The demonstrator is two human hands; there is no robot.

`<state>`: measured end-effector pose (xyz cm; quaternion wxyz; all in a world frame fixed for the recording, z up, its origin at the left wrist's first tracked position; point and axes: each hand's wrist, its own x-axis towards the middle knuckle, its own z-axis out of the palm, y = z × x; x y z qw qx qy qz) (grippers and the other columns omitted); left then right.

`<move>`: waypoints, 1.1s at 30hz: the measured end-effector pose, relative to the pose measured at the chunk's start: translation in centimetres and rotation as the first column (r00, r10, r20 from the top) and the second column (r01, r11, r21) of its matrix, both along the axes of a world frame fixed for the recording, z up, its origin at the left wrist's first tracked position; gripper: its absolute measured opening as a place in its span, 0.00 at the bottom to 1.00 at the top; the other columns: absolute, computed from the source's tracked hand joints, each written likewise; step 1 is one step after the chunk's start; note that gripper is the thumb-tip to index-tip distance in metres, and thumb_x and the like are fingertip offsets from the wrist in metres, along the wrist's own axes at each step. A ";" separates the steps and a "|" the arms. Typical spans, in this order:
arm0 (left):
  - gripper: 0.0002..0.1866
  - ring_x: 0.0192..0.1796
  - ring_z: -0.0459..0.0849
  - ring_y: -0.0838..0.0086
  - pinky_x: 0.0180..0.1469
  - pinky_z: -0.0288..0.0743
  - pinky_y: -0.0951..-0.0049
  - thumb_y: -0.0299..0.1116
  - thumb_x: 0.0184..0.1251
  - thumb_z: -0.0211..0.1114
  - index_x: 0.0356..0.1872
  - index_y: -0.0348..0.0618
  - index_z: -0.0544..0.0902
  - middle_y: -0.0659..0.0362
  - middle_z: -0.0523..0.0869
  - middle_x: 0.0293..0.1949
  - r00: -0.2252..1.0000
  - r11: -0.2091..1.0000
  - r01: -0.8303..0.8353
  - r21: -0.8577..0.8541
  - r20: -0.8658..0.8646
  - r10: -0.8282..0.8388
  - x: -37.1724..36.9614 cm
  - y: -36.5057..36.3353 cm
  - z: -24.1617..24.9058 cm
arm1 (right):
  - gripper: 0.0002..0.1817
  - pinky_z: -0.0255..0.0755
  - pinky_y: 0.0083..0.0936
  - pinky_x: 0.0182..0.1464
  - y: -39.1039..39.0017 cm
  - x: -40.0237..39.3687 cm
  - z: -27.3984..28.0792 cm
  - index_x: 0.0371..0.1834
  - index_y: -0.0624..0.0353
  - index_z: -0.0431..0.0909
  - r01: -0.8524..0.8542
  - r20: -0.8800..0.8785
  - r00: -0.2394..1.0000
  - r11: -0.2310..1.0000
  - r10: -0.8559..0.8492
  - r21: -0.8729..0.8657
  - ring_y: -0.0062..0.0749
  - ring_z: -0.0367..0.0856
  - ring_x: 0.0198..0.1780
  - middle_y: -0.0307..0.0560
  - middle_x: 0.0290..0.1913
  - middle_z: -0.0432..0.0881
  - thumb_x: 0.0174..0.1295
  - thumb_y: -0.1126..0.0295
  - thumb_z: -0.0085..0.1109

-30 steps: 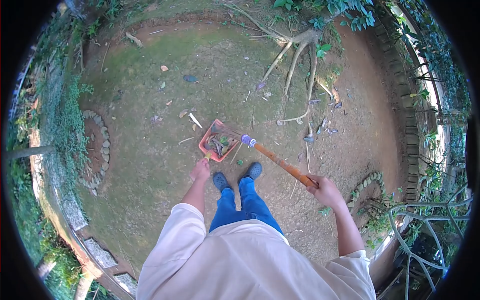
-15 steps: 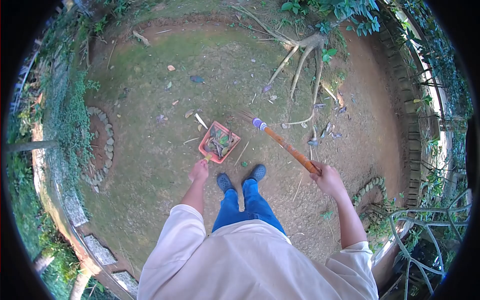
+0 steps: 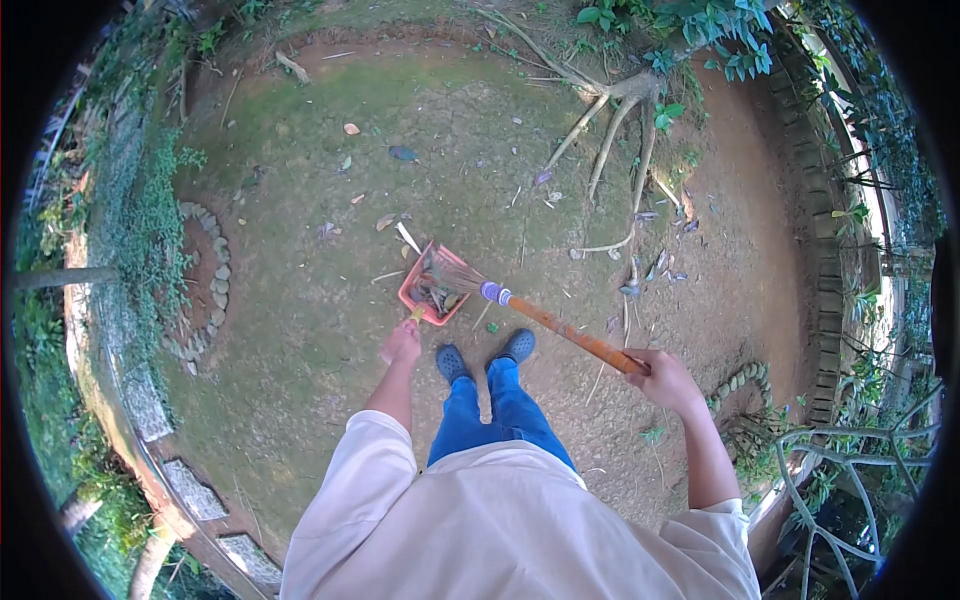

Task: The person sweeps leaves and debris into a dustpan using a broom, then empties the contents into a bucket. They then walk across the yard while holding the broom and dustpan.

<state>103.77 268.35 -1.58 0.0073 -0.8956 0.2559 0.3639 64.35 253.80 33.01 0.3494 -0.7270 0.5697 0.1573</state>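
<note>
Orange-brown along its shaft, the broom runs from the right hand, whose fingers are curled round it near the top end, with no visible gap between palm and handle. On the other side, the left hand is wrapped about the short yellow handle of the dustpan, a reddish-orange tray ahead of the feet and a little to the left. Whether the tray rests fully on the ground I cannot tell. From the right hand the broom slants forward and left to a purple-and-white binding, and beyond that its thin bristles fan out over the tray's right edge, above dark and greenish leaf litter; it is unclear whether they touch it. Just beside the tray's far corner lies a pale strip. Behind the tray, nearer the body, stand two dark clogs under blue jeans. Farther out, a bluish leaf lies on the mossy earth, forked roots spread at the upper right, and a curved row of stones edges a bare patch at the left.
</note>
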 end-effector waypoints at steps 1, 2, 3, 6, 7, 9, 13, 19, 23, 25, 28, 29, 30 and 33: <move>0.16 0.52 0.87 0.60 0.53 0.80 0.53 0.47 0.70 0.57 0.57 0.71 0.80 0.60 0.88 0.49 1.000 1.000 -0.002 -0.013 0.000 0.002 -0.1 0.0 0.1 | 0.24 0.77 0.41 0.52 0.3 0.2 0.7 0.58 0.56 0.81 0.005 0.004 1.000 1.000 -0.005 -0.005 0.54 0.85 0.47 0.61 0.43 0.86 0.55 0.67 0.66; 0.16 0.52 0.87 0.60 0.53 0.80 0.54 0.47 0.70 0.57 0.57 0.71 0.80 0.59 0.88 0.49 1.000 1.000 -0.005 -0.027 -0.006 0.005 -0.2 0.2 -0.2 | 0.25 0.77 0.41 0.52 0.5 0.5 1.3 0.58 0.56 0.81 0.011 0.009 1.000 1.000 -0.011 -0.009 0.54 0.85 0.47 0.61 0.43 0.86 0.55 0.67 0.66; 0.16 0.52 0.87 0.60 0.52 0.80 0.54 0.47 0.70 0.57 0.57 0.71 0.80 0.59 0.88 0.49 1.000 0.999 -0.007 -0.040 -0.011 0.007 -0.1 0.3 -0.3 | 0.25 0.76 0.41 0.52 0.6 0.8 2.0 0.59 0.56 0.81 0.027 0.002 1.000 1.000 -0.027 -0.009 0.54 0.85 0.47 0.61 0.44 0.86 0.55 0.67 0.66; 0.15 0.52 0.87 0.59 0.52 0.80 0.55 0.48 0.71 0.57 0.57 0.71 0.81 0.59 0.88 0.49 1.000 0.999 -0.012 -0.053 -0.002 0.012 0.0 0.7 -0.5 | 0.26 0.76 0.41 0.53 0.2 1.4 3.0 0.60 0.57 0.80 0.068 -0.004 0.998 0.998 -0.068 -0.014 0.54 0.85 0.48 0.61 0.44 0.86 0.56 0.67 0.66; 0.15 0.52 0.87 0.59 0.52 0.80 0.55 0.48 0.71 0.57 0.57 0.72 0.81 0.59 0.88 0.49 1.000 0.998 -0.014 -0.053 0.006 0.014 0.0 0.8 -0.2 | 0.26 0.76 0.40 0.53 0.0 1.5 3.0 0.60 0.57 0.80 0.079 0.003 0.997 0.997 -0.079 -0.019 0.54 0.85 0.48 0.61 0.44 0.86 0.56 0.67 0.66; 0.15 0.52 0.87 0.60 0.52 0.80 0.55 0.49 0.71 0.57 0.57 0.71 0.81 0.59 0.88 0.49 0.999 0.998 -0.034 -0.050 0.020 0.035 0.1 0.9 0.0 | 0.26 0.76 0.40 0.53 -0.3 1.4 2.9 0.61 0.57 0.79 0.105 0.019 0.994 0.994 -0.104 -0.030 0.54 0.85 0.48 0.62 0.44 0.86 0.56 0.67 0.65; 0.16 0.52 0.87 0.61 0.52 0.80 0.55 0.50 0.71 0.57 0.57 0.71 0.81 0.60 0.88 0.49 0.997 0.995 -0.072 -0.063 0.017 0.073 1.0 1.9 0.1 | 0.26 0.76 0.39 0.54 -0.8 1.4 1.6 0.62 0.57 0.79 0.154 0.046 0.987 0.987 -0.152 -0.044 0.53 0.85 0.49 0.62 0.44 0.86 0.57 0.68 0.65; 0.17 0.52 0.87 0.61 0.53 0.80 0.57 0.51 0.71 0.56 0.58 0.71 0.81 0.60 0.88 0.50 0.990 0.987 -0.134 -0.091 0.041 0.138 2.8 3.9 1.0 | 0.27 0.75 0.39 0.54 -1.8 3.8 -0.4 0.63 0.57 0.78 0.129 0.067 0.990 0.988 -0.123 -0.087 0.53 0.85 0.51 0.63 0.45 0.86 0.57 0.67 0.65; 0.16 0.51 0.87 0.61 0.52 0.80 0.57 0.50 0.71 0.56 0.57 0.71 0.81 0.60 0.88 0.49 0.982 0.983 -0.170 -0.072 0.071 0.175 4.6 5.7 0.7 | 0.27 0.75 0.40 0.55 -2.6 5.9 -2.3 0.63 0.57 0.78 0.070 0.066 0.996 0.990 -0.063 -0.121 0.54 0.84 0.52 0.63 0.46 0.86 0.58 0.66 0.65; 0.15 0.51 0.87 0.61 0.51 0.80 0.57 0.50 0.71 0.56 0.56 0.71 0.82 0.61 0.89 0.48 0.976 0.976 -0.194 -0.096 0.084 0.202 5.4 6.5 1.5 | 0.27 0.75 0.41 0.56 -2.9 7.5 -2.8 0.63 0.57 0.78 0.055 0.062 0.997 0.993 -0.049 -0.103 0.55 0.84 0.52 0.64 0.47 0.85 0.57 0.66 0.65; 0.14 0.50 0.88 0.62 0.50 0.80 0.58 0.48 0.71 0.56 0.53 0.69 0.83 0.61 0.89 0.47 0.957 0.954 -0.274 -0.119 0.068 0.283 6.4 7.4 2.6 | 0.27 0.75 0.42 0.57 -3.4 9.7 -4.3 0.63 0.57 0.78 0.005 0.044 0.999 0.994 0.000 -0.110 0.55 0.84 0.53 0.64 0.48 0.85 0.57 0.65 0.65; 0.15 0.51 0.87 0.61 0.51 0.80 0.58 0.48 0.70 0.57 0.54 0.68 0.83 0.60 0.89 0.48 0.957 0.955 -0.278 -0.100 0.060 0.285 6.8 7.6 2.8 | 0.27 0.75 0.42 0.57 -3.5 10.2 -5.1 0.63 0.57 0.78 -0.015 0.035 0.999 0.993 0.020 -0.118 0.55 0.84 0.53 0.65 0.48 0.85 0.57 0.65 0.65; 0.16 0.52 0.87 0.60 0.51 0.80 0.58 0.48 0.69 0.58 0.55 0.67 0.83 0.59 0.88 0.49 0.957 0.956 -0.282 -0.080 0.050 0.286 7.2 7.8 3.0 | 0.27 0.75 0.42 0.57 -3.6 10.7 -6.3 0.63 0.57 0.78 -0.035 0.038 0.999 0.992 0.039 -0.121 0.55 0.83 0.53 0.64 0.48 0.85 0.57 0.65 0.65; 0.16 0.52 0.87 0.59 0.52 0.79 0.58 0.48 0.68 0.59 0.55 0.65 0.83 0.58 0.88 0.49 0.943 0.939 -0.331 -0.096 -0.001 0.332 7.9 8.9 2.1 | 0.27 0.75 0.43 0.57 -3.7 12.2 -9.7 0.63 0.56 0.78 -0.097 0.047 0.994 0.990 0.102 -0.102 0.56 0.83 0.52 0.64 0.48 0.85 0.57 0.65 0.65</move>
